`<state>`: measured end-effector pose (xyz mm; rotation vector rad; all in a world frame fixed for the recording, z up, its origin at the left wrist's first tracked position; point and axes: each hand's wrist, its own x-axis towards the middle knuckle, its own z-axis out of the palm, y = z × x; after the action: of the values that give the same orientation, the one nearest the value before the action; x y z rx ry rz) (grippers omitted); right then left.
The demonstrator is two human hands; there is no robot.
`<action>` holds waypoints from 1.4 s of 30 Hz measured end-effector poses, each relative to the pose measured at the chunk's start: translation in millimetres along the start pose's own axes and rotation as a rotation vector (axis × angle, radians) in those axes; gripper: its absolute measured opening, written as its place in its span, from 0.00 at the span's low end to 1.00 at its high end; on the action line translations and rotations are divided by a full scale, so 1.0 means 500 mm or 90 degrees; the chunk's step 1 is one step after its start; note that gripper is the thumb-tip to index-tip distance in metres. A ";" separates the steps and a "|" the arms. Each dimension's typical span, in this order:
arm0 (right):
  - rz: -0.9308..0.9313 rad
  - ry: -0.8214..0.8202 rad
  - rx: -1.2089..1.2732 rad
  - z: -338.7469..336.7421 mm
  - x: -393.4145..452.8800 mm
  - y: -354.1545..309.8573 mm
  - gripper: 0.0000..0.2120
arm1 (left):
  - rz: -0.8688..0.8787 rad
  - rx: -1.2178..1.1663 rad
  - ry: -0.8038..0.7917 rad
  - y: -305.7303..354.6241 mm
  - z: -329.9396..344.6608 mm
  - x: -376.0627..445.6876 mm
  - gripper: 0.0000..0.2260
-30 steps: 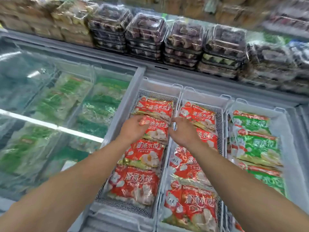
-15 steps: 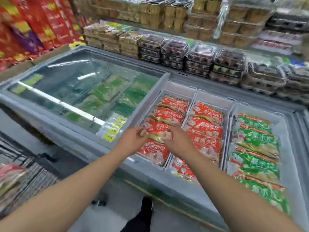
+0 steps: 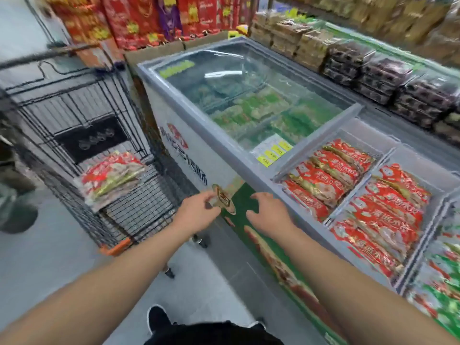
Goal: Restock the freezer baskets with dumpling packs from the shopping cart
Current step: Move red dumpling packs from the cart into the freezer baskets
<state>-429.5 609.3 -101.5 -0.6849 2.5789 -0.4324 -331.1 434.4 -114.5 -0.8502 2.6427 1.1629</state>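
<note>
1. Supermarket aisle: a chest freezer (image 3: 224, 155) stands beside a wire shopping cart (image 3: 82, 135), with shelves of goods behind.
2. Both hands hang empty before the freezer front; the left hand (image 3: 199, 212) and right hand (image 3: 267, 211) have loosely curled fingers gripping nothing.
3. Remaining dumpling packs (image 3: 112, 178) lie stacked in the cart; red packs already fill the freezer baskets (image 3: 388, 155).
4. The packs look like slick, crinkly film bags, probably stiff when frozen and moderately heavy; gripping the stack by its long edges seems best.
5. Blur hides the print and the stack's count.
</note>
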 end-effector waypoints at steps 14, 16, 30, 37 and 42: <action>-0.099 -0.082 -0.030 0.222 0.133 -0.513 0.24 | -0.136 -0.102 0.102 -0.469 -0.365 -0.044 0.24; -0.116 -0.102 -0.045 0.244 0.156 -0.561 0.24 | -0.157 -0.130 0.129 -0.510 -0.396 -0.045 0.24; -0.222 -0.247 -0.130 0.382 0.381 -0.746 0.24 | -0.323 -0.177 0.214 -0.687 -0.474 0.015 0.22; -0.224 -0.355 -0.151 0.424 0.607 -0.785 0.22 | -0.433 -0.256 0.239 -0.715 -0.491 0.181 0.21; -0.205 -0.414 -0.154 0.474 0.777 -0.808 0.23 | -0.486 -0.312 0.254 -0.746 -0.492 0.338 0.19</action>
<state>-460.6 25.7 -270.8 -1.1182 1.9209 0.0231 -243.6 -18.7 -237.9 -2.1142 1.8947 1.5007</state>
